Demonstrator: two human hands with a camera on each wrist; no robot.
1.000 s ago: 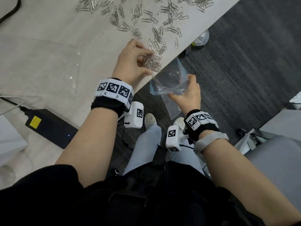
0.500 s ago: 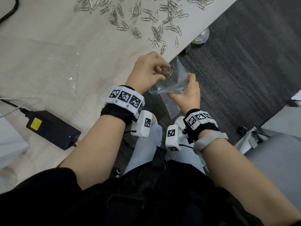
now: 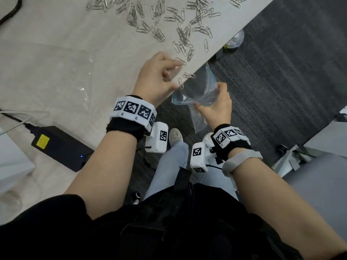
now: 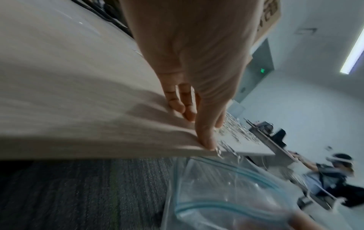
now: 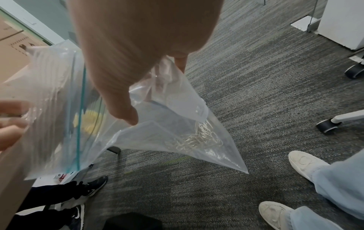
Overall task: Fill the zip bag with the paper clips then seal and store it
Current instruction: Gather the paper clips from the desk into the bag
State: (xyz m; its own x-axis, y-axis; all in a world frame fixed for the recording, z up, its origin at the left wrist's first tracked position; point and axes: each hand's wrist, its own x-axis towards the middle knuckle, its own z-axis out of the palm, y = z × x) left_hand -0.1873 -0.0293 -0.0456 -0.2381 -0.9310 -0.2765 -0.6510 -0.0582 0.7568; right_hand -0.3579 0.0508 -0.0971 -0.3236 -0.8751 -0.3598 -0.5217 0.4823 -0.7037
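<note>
Many silver paper clips (image 3: 169, 21) lie scattered on the pale table (image 3: 75, 53). A few loose clips (image 3: 188, 75) sit right at its front edge. My left hand (image 3: 175, 75) (image 4: 199, 129) rests at that edge with relaxed fingers, touching the table and holding nothing. Just below the edge my right hand (image 3: 210, 98) (image 5: 155, 93) pinches the rim of a clear zip bag (image 3: 193, 94) (image 4: 226, 194) (image 5: 122, 140), whose blue-lined mouth stands open. A small bunch of clips (image 5: 197, 140) lies in the bag's bottom corner.
A black power adapter (image 3: 60, 147) with a cable lies on the table's near left, beside crumpled clear film (image 3: 88, 91). Dark carpet (image 3: 281, 72) lies below the bag. A grey chair (image 3: 319, 175) stands to the right. Another person's black shoes (image 5: 94, 186) stand near the table.
My left hand carried a bunch of clips from the table edge to the bag's mouth, let them go and moved back over the edge, empty. My right hand kept the bag in place.
</note>
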